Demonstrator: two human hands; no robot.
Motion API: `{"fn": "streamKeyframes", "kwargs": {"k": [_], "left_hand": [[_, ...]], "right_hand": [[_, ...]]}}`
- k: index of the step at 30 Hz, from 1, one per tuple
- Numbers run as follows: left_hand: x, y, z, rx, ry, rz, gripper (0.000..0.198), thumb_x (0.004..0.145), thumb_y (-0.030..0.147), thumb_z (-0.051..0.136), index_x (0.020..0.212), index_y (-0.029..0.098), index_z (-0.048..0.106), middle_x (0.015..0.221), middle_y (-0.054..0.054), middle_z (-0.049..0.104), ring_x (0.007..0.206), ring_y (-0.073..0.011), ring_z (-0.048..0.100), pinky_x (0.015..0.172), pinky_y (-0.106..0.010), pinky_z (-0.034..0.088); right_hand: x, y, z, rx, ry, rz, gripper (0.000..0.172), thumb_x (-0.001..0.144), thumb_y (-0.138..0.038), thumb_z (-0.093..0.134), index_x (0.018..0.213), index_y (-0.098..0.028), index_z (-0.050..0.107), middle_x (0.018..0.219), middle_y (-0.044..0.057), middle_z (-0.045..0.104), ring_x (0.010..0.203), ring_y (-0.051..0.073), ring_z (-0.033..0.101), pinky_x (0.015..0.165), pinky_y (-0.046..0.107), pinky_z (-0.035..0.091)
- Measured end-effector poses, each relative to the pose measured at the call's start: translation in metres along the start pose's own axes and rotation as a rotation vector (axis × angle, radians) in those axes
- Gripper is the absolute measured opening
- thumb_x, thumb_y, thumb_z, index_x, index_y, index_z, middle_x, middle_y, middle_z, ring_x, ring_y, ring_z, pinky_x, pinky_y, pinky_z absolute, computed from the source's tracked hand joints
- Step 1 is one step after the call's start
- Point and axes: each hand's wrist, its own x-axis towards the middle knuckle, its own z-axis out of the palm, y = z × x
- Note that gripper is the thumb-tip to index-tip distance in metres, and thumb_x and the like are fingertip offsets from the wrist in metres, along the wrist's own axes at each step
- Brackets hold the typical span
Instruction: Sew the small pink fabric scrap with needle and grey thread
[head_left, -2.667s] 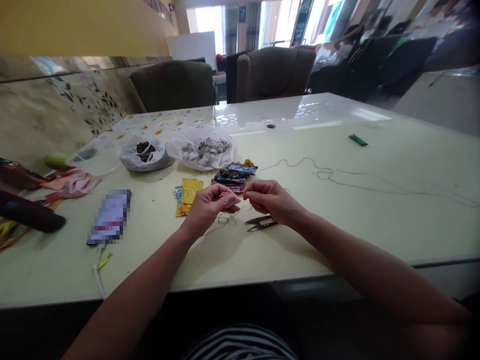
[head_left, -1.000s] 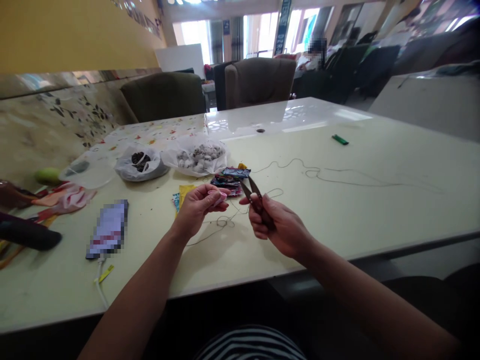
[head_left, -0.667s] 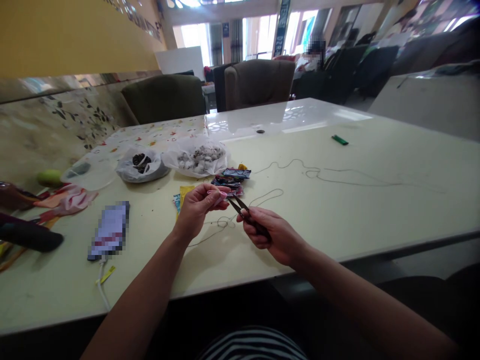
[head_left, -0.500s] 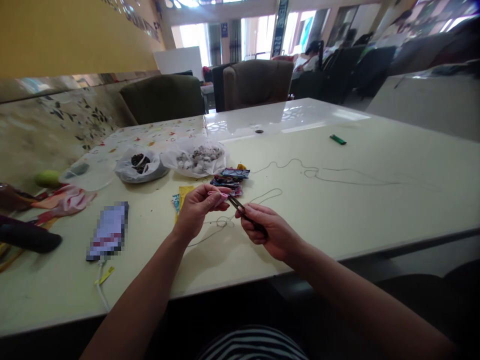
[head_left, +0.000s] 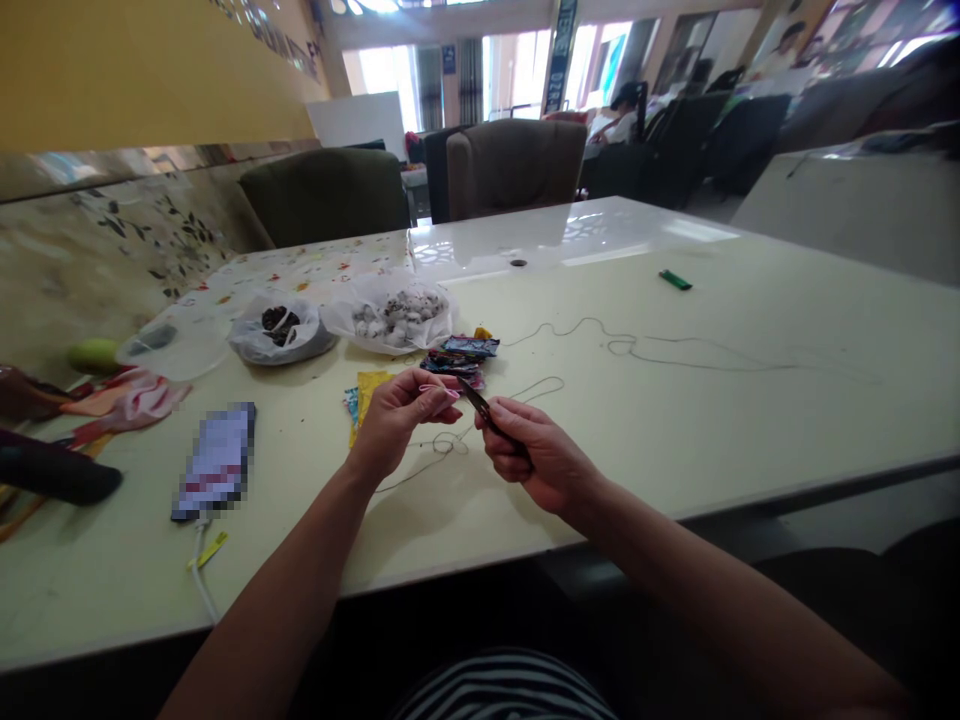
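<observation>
My left hand (head_left: 394,418) pinches a small folded pink strip (head_left: 444,393) between thumb and fingers; its material is too small to tell. Wrapped in the fingers of my right hand (head_left: 538,448) is a pair of small dark thread snips (head_left: 474,398). Their blades lie together and point at the strip, with the tips close to the left fingertips. Whether the tips touch the strip I cannot tell. Under and beside both hands a thin thread (head_left: 448,447) lies in loops on the table. Just beyond them is a pile of dark, shiny packets (head_left: 459,352).
Yellow packets (head_left: 369,392) lie beside my left hand. Farther back sit a white bag of greyish-white lumps (head_left: 405,318) and a bag of dark pieces (head_left: 279,325). A phone-shaped blurred item (head_left: 216,460) with a cable is left; a green lighter (head_left: 676,280) lies far right.
The snips' blades, apart half a second ago, are now together. My right hand has shifted slightly, and the left still holds the pink strip in nearly the same place.
</observation>
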Motion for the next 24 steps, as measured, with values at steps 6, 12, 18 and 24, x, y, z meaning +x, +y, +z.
{"fn": "streamKeyframes", "kwargs": {"k": [6, 12, 18, 24], "left_hand": [[0.001, 0.000, 0.000, 0.016, -0.001, 0.003, 0.030, 0.077, 0.041, 0.084, 0.082, 0.016, 0.068, 0.108, -0.008, 0.077, 0.068, -0.0129, 0.071, 0.073, -0.031, 0.062], [0.000, 0.001, 0.001, 0.007, -0.029, -0.006, 0.029, 0.076, 0.038, 0.086, 0.082, 0.015, 0.068, 0.094, -0.005, 0.076, 0.068, -0.0143, 0.072, 0.071, -0.030, 0.061], [0.001, -0.001, 0.000, 0.011, 0.006, -0.021, 0.030, 0.077, 0.040, 0.085, 0.084, 0.015, 0.069, 0.106, -0.007, 0.077, 0.069, -0.0130, 0.071, 0.073, -0.031, 0.062], [0.005, -0.001, 0.000, -0.089, 0.177, -0.075, 0.039, 0.068, 0.041, 0.089, 0.084, 0.014, 0.066, 0.103, -0.007, 0.077, 0.069, -0.0117, 0.070, 0.075, -0.030, 0.061]], "right_hand": [[0.002, -0.002, -0.003, -0.012, -0.026, 0.023, 0.036, 0.079, -0.046, 0.077, 0.087, -0.017, 0.057, 0.059, -0.008, 0.034, 0.048, 0.003, 0.015, 0.042, 0.019, 0.007], [0.003, -0.002, -0.004, -0.033, -0.022, 0.016, 0.038, 0.079, -0.047, 0.077, 0.086, -0.016, 0.057, 0.059, -0.009, 0.032, 0.049, 0.003, 0.014, 0.043, 0.019, 0.006], [0.002, -0.004, -0.005, -0.082, -0.017, 0.001, 0.039, 0.079, -0.050, 0.076, 0.084, -0.018, 0.055, 0.058, -0.010, 0.027, 0.050, 0.005, 0.012, 0.044, 0.020, 0.006], [0.018, -0.033, -0.038, -0.729, 0.246, -0.269, 0.031, 0.088, -0.049, 0.061, 0.080, -0.019, 0.057, 0.062, -0.003, 0.041, 0.055, 0.010, 0.030, 0.050, 0.025, 0.020]]}}
